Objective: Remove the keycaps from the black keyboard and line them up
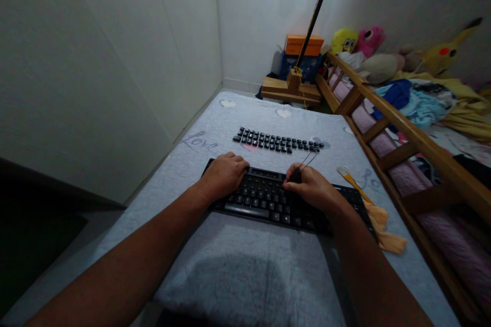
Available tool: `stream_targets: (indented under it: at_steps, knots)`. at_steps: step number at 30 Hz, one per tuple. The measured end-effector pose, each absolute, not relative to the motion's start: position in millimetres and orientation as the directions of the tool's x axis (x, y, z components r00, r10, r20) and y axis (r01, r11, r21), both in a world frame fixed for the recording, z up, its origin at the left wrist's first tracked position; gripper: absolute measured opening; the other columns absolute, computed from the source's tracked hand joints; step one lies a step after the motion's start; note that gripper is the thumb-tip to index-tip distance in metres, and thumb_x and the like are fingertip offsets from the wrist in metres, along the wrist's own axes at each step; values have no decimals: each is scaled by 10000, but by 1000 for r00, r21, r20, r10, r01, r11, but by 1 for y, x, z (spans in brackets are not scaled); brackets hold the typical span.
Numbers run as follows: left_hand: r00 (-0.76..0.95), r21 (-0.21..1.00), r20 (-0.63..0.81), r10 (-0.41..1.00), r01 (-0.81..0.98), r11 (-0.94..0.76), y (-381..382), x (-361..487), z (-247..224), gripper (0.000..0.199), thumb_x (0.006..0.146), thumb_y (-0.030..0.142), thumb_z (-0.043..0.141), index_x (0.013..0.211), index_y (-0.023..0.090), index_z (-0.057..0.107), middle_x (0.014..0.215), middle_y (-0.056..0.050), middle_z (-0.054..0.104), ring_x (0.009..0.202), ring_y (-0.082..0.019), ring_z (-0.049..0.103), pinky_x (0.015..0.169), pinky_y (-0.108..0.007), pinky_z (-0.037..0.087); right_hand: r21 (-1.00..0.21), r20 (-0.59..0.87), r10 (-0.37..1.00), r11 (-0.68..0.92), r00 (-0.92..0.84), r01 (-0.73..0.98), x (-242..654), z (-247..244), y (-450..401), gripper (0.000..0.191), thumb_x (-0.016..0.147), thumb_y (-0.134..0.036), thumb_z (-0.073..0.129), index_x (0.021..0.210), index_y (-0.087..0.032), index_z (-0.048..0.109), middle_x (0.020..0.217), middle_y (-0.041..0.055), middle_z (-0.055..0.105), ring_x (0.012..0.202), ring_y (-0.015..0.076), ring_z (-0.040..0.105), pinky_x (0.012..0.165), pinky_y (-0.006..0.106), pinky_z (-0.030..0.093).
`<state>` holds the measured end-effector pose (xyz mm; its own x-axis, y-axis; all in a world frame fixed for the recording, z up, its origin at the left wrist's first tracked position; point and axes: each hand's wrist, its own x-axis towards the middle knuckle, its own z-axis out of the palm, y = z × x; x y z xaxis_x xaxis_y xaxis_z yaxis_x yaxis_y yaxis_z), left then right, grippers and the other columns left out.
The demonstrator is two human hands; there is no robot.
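Lying across the pale blue sheet (238, 260), one black keyboard (246, 210) is sitting between the two arms; a wide strip of sheet is showing between its front side and the near edge, and a thinner strip is running between its back and the loose black keycaps (270, 141); on the left the sheet is ending just beside the white wall panels (126, 61), and on the right the wooden bed rail (402, 125) is running along its edge.

Loose keycaps are lying in about three rows, but they are looking too small to count surely; one brush (357, 185) with a yellow handle is lying by the keyboard's right end, and orange cloth (389, 239) is bunching up just beside it; two boxes, an orange one (305, 45) on top of a blue one (312, 66), are standing by the far wall.

The left hand (225, 174) is resting on the keyboard's back left part, fingers bending; I cannot tell how far they are closing, since the thumb is hiding; the right hand (312, 187) is pinching the black handle of one wire keycap puller (295, 176), its fingers pressing together around it; its two thin wires are pointing up and away, toward the loose keycaps, while the fingertips are sitting right over the keyboard.
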<state>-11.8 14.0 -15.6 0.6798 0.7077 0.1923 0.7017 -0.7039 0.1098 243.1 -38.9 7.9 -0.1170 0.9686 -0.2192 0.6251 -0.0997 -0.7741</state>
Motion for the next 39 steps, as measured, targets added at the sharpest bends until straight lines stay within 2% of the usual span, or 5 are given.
stream_targets:
  at_steps: [7, 14, 18, 24, 39]
  knots:
    - [683, 110, 188, 706, 699, -706, 15, -12, -17, 221, 909, 232, 492, 981, 178, 693, 945, -80, 702, 907, -226, 596, 827, -357, 463, -851, -284, 947, -175, -152, 495, 246, 8, -30, 175, 699, -151, 664, 806, -202, 535, 671, -27, 586, 595, 127, 531, 543, 243, 395]
    - [642, 126, 216, 736, 729, -673, 9, -9, -13, 210, 912, 243, 506, 996, 179, 688, 998, -80, 694, 937, -242, 590, 850, -395, 466, -854, -139, 984, -61, -114, 517, 244, 12, -46, 169, 725, -252, 673, 828, -199, 550, 718, -11, 614, 660, 145, 563, 590, 255, 427]
    - [623, 254, 357, 696, 652, -714, -1, -3, -10, 242, 908, 276, 544, 1098, 185, 662, 1146, -85, 649, 1085, -259, 541, 949, -441, 436, -845, -14, 994, 45, -107, 533, 232, 21, -57, 132, 762, -255, 638, 844, -203, 548, 764, 6, 649, 704, 161, 595, 671, 285, 451]
    - [659, 490, 405, 633, 428, -759, -18, 9, -3, 292, 817, 362, 690, 1049, 185, 684, 1080, -78, 655, 1047, -230, 561, 944, -410, 452, -800, 94, 988, 147, -121, 582, 215, 25, -64, 71, 795, -199, 610, 850, -216, 568, 806, 18, 679, 763, 174, 628, 738, 301, 464]
    - [620, 482, 461, 635, 426, -766, -18, 12, -5, 114, 801, 270, 681, 876, 186, 700, 919, -52, 703, 917, -211, 609, 881, -396, 428, -766, 264, 953, 301, -149, 568, 208, 21, -66, 125, 716, -94, 527, 730, -218, 525, 725, -7, 572, 704, 154, 550, 681, 272, 432]
